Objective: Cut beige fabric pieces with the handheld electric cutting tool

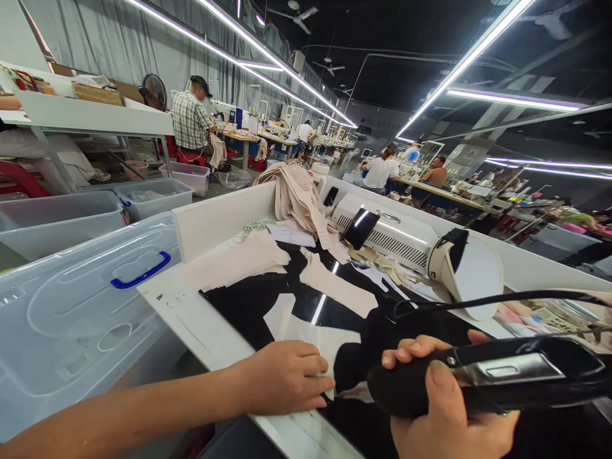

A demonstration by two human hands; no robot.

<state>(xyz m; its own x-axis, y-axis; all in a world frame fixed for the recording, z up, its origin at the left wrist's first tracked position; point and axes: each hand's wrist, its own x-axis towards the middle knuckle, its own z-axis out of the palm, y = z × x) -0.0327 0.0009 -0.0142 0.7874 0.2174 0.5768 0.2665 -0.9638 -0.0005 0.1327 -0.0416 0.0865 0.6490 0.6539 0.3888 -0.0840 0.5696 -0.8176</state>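
Note:
My left hand [291, 377], fingers together and bent, presses on the near end of a white cut piece [306, 328]; its thumb is hidden. The piece lies on a glossy black board [248, 312]. My right hand [444, 408] is closed around a black corded hand tool [516, 373] with a silver lever-like plate, held above the board's right side. The tool's underside is hidden. Beyond my left hand lie a beige cut piece [337, 285] and a stack of cream pieces [239, 260]. A small pale scrap [356, 392] shows beside the tool's rounded end.
Behind the board are a fabric pile [299, 194], a phone [362, 227] and a white louvred machine [396, 233] lying lengthwise. The tool's black cord [507, 296] crosses the right side. A lidded plastic bin [90, 299] stands left. Several people work at distant tables.

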